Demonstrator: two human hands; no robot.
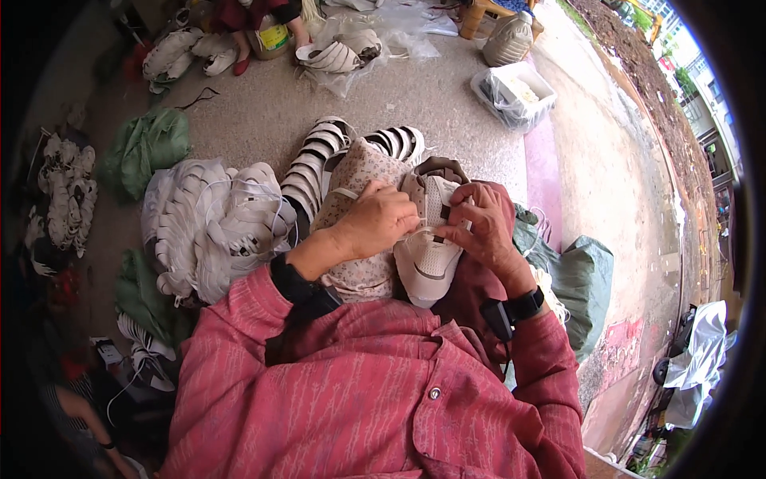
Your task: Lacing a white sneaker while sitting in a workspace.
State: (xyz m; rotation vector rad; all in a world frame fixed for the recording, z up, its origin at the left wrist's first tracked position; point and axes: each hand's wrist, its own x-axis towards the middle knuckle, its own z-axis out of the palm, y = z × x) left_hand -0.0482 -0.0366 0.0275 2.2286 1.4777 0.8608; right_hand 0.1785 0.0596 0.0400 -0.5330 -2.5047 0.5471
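Observation:
A beige and white sneaker (429, 259) lies across my lap, its toe toward me and its brown-lined opening away from me. My left hand (377, 219) comes in from its left side, fingertips pinched on a pale shoelace at the lacing. On the other side, my right hand (481, 227) has thumb and forefinger closed on the lace above the eyelets. The lace between the fingers is thin and partly hidden. Under my left wrist a floral cloth (359, 275) covers my leg. Dark bands circle both wrists.
Stacked white shoe uppers (195, 227) lie at my left beside a green sack (149, 148). Black-and-white striped shoe pieces (307, 172) lie just beyond my knees. A plastic-lined white bin (515, 96) and a jug (508, 40) stand ahead right. Another person sits at the far left.

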